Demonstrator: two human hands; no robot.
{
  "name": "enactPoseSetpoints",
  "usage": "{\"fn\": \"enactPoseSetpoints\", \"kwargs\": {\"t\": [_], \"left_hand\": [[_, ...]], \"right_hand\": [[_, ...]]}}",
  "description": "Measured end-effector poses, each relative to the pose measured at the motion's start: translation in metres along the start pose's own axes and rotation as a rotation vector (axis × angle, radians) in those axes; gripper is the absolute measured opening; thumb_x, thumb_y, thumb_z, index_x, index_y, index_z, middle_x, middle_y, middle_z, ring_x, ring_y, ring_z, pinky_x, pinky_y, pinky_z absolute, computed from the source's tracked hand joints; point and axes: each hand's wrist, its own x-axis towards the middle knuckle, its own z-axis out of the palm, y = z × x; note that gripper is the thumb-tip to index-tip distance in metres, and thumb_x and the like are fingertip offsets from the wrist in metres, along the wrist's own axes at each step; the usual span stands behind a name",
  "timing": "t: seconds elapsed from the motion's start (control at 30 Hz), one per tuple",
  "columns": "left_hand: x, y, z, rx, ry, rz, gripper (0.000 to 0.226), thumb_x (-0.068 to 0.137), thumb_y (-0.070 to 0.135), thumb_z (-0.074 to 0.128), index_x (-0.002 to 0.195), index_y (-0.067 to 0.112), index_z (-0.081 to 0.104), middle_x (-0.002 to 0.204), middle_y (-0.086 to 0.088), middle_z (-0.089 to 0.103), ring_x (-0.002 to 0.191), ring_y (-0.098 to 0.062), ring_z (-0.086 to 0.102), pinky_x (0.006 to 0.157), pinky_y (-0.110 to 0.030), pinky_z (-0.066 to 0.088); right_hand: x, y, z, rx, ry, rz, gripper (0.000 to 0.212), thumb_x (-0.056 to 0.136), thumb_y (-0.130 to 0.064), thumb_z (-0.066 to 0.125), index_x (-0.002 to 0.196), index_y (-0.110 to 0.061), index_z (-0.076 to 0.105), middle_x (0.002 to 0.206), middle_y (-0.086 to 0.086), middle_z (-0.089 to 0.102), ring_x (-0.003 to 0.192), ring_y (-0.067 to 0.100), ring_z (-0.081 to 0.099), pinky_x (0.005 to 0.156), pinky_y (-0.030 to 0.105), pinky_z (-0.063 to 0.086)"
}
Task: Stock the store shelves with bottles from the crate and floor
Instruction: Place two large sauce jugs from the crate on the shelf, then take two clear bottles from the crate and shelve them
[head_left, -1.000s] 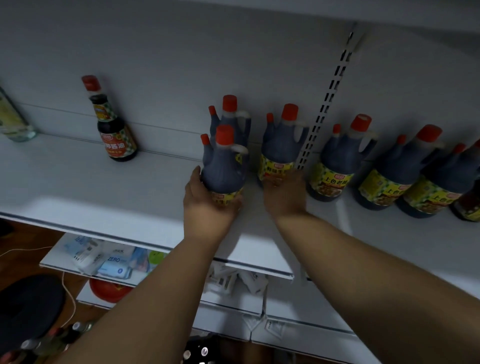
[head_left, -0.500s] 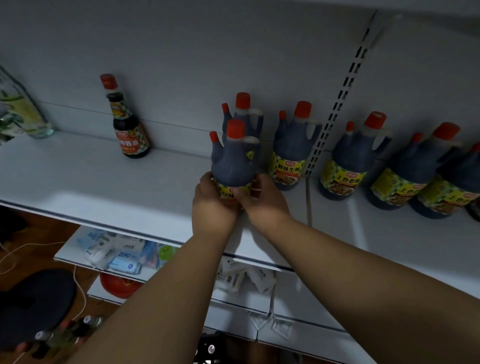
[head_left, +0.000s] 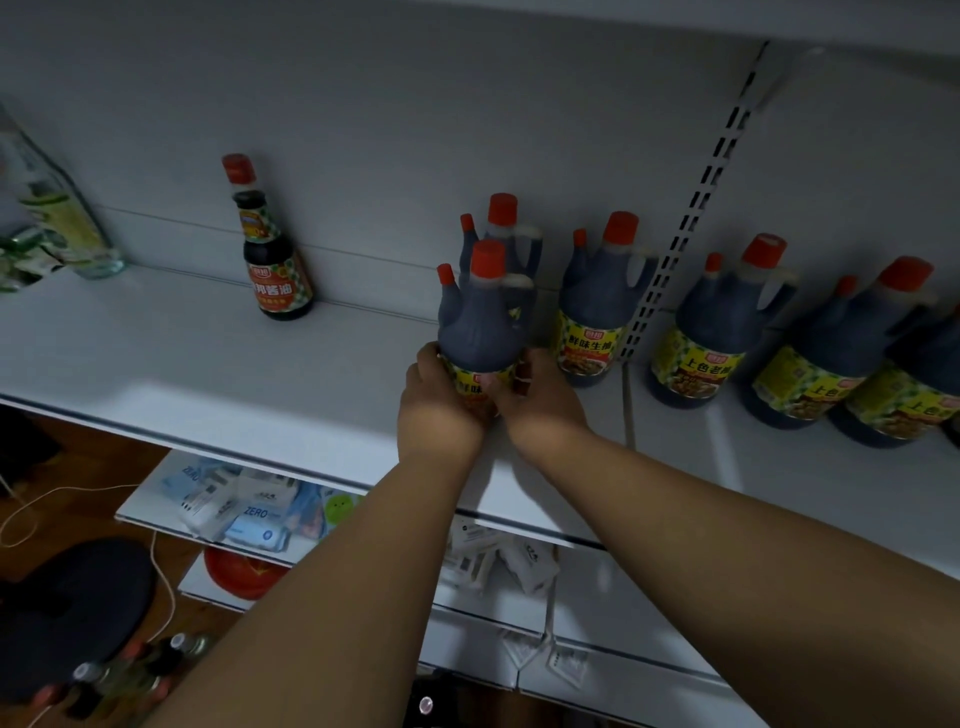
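White shelf (head_left: 208, 374) carries seven dark bottles; left hand (head_left: 439, 410) and right hand (head_left: 537, 402) grip one jug (head_left: 483, 332).

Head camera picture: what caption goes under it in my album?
Both hands, left and right, grip a dark jug on the white shelf.

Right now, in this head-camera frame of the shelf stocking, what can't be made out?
- Lower label of the dark red-capped soy sauce jug: covered by the left hand and right hand.
- Second dark jug behind it: mostly hidden by the front jug.
- Clear glass bottle: cut off by the left edge, blurred.
- Small bottles on the floor: dark, blurred.
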Motion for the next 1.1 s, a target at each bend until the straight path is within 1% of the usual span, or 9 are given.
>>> {"fn": "enactPoseSetpoints", "kwargs": {"t": [0.13, 0.23, 0.33, 0.43, 0.5, 0.63, 0.7, 0.97, 1.1], "left_hand": [[-0.002, 0.001, -0.004, 0.020, -0.031, -0.002, 0.077, 0.076, 0.025, 0.079, 0.139, 0.009, 0.038, 0.131, -0.017, 0.051, 0.110, -0.037, 0.058, 0.083, -0.038, 0.050], [-0.014, -0.002, -0.006, 0.038, 0.049, -0.010, 0.084, 0.076, 0.033, 0.079, 0.142, 0.003, 0.036, 0.135, -0.021, 0.047, 0.113, -0.040, 0.056, 0.086, -0.042, 0.052], [-0.039, -0.008, -0.012, 0.097, 0.090, -0.042, 0.082, 0.074, 0.036, 0.078, 0.141, 0.009, 0.039, 0.133, -0.014, 0.050, 0.117, -0.031, 0.055, 0.094, -0.042, 0.050], [-0.072, -0.012, -0.017, 0.152, 0.111, -0.015, 0.074, 0.075, 0.027, 0.078, 0.139, 0.013, 0.042, 0.130, -0.008, 0.054, 0.116, -0.024, 0.055, 0.096, -0.039, 0.049], [-0.097, -0.012, -0.021, 0.169, 0.128, -0.035, 0.070, 0.078, 0.026, 0.076, 0.139, 0.016, 0.042, 0.129, -0.004, 0.054, 0.114, -0.020, 0.055, 0.094, -0.036, 0.050], [-0.155, -0.006, -0.023, 0.218, 0.157, -0.068, 0.065, 0.082, 0.026, 0.073, 0.139, 0.017, 0.043, 0.128, -0.001, 0.053, 0.114, -0.015, 0.054, 0.094, -0.031, 0.048], [-0.188, -0.008, -0.022, 0.252, 0.161, -0.076, 0.061, 0.083, 0.026, 0.072, 0.137, 0.018, 0.044, 0.127, 0.000, 0.053, 0.114, -0.015, 0.053, 0.094, -0.031, 0.047], [-0.291, -0.034, -0.066, 0.469, 0.015, -0.062, 0.056, 0.085, 0.028, 0.070, 0.134, 0.016, 0.047, 0.129, -0.002, 0.054, 0.118, -0.017, 0.052, 0.096, -0.031, 0.045], [-0.312, -0.067, -0.095, 0.473, -0.036, -0.093, 0.057, 0.084, 0.029, 0.069, 0.135, 0.019, 0.046, 0.130, 0.002, 0.052, 0.121, -0.014, 0.049, 0.100, -0.033, 0.044]], "right_hand": [[-0.001, -0.004, -0.004, -0.039, -0.027, 0.006, 0.056, 0.086, -0.044, 0.067, 0.129, -0.015, 0.046, 0.128, 0.003, 0.060, 0.114, 0.023, 0.059, 0.088, 0.033, 0.048], [-0.012, -0.004, -0.009, -0.067, -0.053, 0.013, 0.055, 0.090, -0.039, 0.065, 0.134, -0.014, 0.043, 0.130, 0.004, 0.057, 0.117, 0.024, 0.056, 0.082, 0.025, 0.041], [-0.028, 0.000, -0.010, -0.106, -0.066, -0.062, 0.040, 0.090, -0.032, 0.063, 0.123, -0.013, 0.050, 0.118, 0.009, 0.062, 0.106, 0.028, 0.060, 0.081, 0.029, 0.045], [-0.050, 0.005, -0.014, -0.173, -0.093, -0.115, 0.037, 0.091, -0.035, 0.061, 0.118, -0.011, 0.052, 0.113, 0.012, 0.059, 0.099, 0.027, 0.058, 0.077, 0.027, 0.040], [-0.065, 0.010, -0.019, -0.196, -0.126, -0.158, 0.039, 0.091, -0.037, 0.061, 0.120, -0.014, 0.051, 0.118, 0.010, 0.057, 0.101, 0.024, 0.057, 0.079, 0.027, 0.041], [-0.104, 0.028, -0.029, -0.188, -0.202, -0.251, 0.050, 0.091, -0.040, 0.060, 0.134, -0.020, 0.045, 0.134, 0.002, 0.050, 0.117, 0.018, 0.054, 0.096, 0.033, 0.047], [-0.127, 0.035, -0.034, -0.175, -0.231, -0.306, 0.048, 0.091, -0.039, 0.060, 0.133, -0.021, 0.045, 0.134, 0.001, 0.049, 0.117, 0.018, 0.053, 0.096, 0.035, 0.047], [-0.218, 0.037, -0.031, -0.217, -0.380, -0.480, 0.047, 0.090, -0.029, 0.063, 0.133, -0.017, 0.048, 0.131, 0.006, 0.048, 0.114, 0.022, 0.052, 0.094, 0.029, 0.041], [-0.245, 0.039, -0.002, -0.302, -0.437, -0.495, 0.051, 0.090, -0.032, 0.062, 0.136, -0.018, 0.046, 0.135, 0.006, 0.047, 0.120, 0.024, 0.050, 0.098, 0.036, 0.044]]}}
